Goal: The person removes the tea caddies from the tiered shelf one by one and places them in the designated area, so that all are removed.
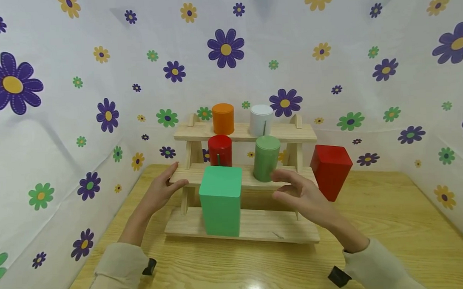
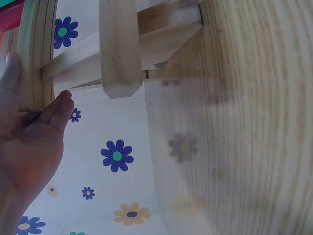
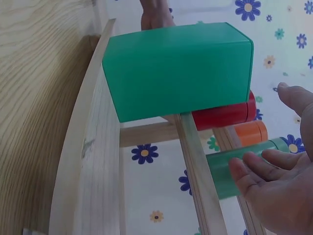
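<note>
A three-tier wooden display stand (image 1: 280, 228) stands on the table. My left hand (image 1: 160, 193) grips the left end of its middle board, thumb and fingers on either side of the board's end (image 2: 35, 63) in the left wrist view. My right hand (image 1: 300, 195) is by the middle board's right part, fingers loosely bent and nothing in the grasp. Just beyond its fingertips is a green canister (image 1: 266, 158), which the fingers overlap in the right wrist view. A tall green box (image 1: 221, 204) stands on the bottom board, left of centre. Behind it, a red canister (image 1: 220, 148) sits on the middle board.
The top board carries an orange canister (image 1: 223, 120) and a white canister (image 1: 260, 120). A tall red box (image 1: 331, 171) stands on the table (image 1: 376, 224) right of the stand. Flower-patterned cloth (image 1: 199, 86) hangs behind and along both sides.
</note>
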`<state>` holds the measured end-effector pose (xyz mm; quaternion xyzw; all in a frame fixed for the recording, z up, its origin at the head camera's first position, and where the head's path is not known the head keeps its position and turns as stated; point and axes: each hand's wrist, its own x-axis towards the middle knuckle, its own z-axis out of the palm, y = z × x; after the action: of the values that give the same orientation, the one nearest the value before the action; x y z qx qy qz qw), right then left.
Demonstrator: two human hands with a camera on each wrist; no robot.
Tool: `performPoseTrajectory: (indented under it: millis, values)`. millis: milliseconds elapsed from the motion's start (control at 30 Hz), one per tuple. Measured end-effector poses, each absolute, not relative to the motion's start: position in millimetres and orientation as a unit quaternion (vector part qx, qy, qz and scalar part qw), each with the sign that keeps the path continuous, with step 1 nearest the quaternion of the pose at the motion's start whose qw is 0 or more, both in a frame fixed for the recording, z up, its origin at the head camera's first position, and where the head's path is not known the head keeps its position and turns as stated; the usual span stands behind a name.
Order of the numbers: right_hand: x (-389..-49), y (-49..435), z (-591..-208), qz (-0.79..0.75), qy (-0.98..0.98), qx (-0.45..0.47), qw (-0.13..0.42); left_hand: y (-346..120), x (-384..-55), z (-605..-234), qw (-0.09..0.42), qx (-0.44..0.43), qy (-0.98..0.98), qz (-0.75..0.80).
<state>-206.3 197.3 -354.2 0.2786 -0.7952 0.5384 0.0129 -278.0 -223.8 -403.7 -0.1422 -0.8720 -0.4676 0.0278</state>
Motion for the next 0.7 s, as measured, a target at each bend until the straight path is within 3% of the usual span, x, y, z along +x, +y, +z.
performPoseTrajectory:
  millis: [700]
  values:
    - [-220, 154, -359, 0.564, -0.765, 0.309, 0.010, -225, -279, -406, 0.028, -0.142, -0.873, -0.466]
